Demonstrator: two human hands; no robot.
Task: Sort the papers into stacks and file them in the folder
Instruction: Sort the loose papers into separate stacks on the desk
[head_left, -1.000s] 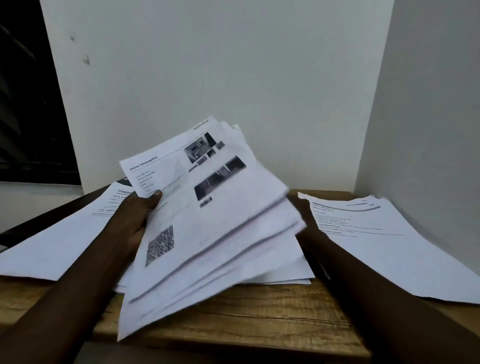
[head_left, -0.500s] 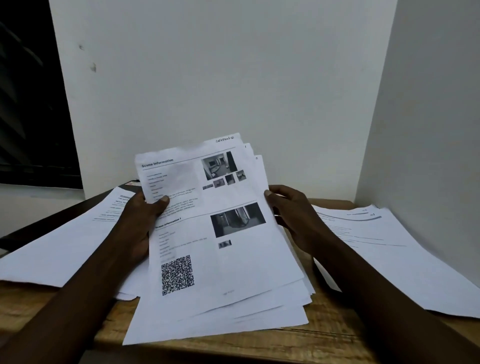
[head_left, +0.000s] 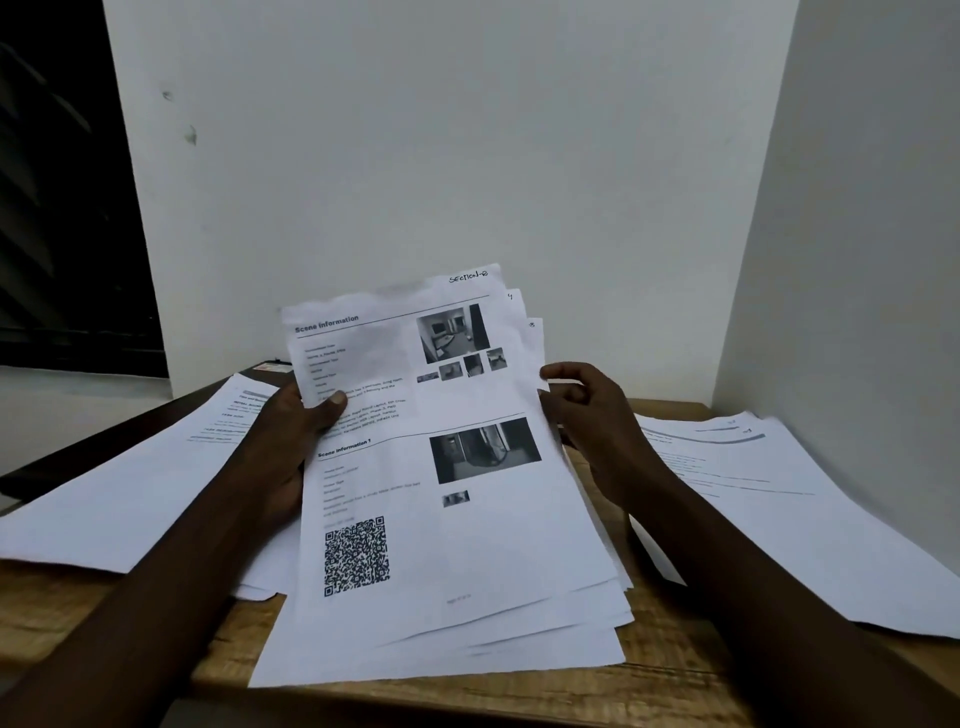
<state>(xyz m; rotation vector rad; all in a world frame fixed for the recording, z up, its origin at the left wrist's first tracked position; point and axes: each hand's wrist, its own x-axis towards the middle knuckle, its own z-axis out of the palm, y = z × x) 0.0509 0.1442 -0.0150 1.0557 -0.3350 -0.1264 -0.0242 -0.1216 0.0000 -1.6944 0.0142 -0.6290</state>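
- The left hand (head_left: 289, 447) grips the bundle of papers (head_left: 467, 540) at its left edge, with the thumb pressed on the front sheet and the fingers hidden behind.
- The right hand (head_left: 589, 415) has its fingers curled at the bundle's right edge, and the thumb appears to pinch the fanned sheet corners.
- The bundle stands tilted, with its near edge resting on the wooden table (head_left: 519, 699) and its far edge raised toward the wall.
- One sorted stack (head_left: 130, 493) lies flat at the left, and another stack (head_left: 831, 551) lies at the right by the side wall. I cannot make out a folder.
- The step in hand looks like reading the top sheet to choose its stack.
- To do it well, keep the left thumb firm so the loose sheets below do not slide. Peel off only the front sheet with the right hand, and check its corner mark before laying it down.
- The front sheet is headed "Scene Information", with "Scene Information 1" lower down.
- The handwriting at its top right seems to read "SECTION-B".
- A QR code (head_left: 357, 556) sits near its foot.
- The sheets behind show the handwritten corner marks "4" and "3".
- The smaller print is too blurred to read.
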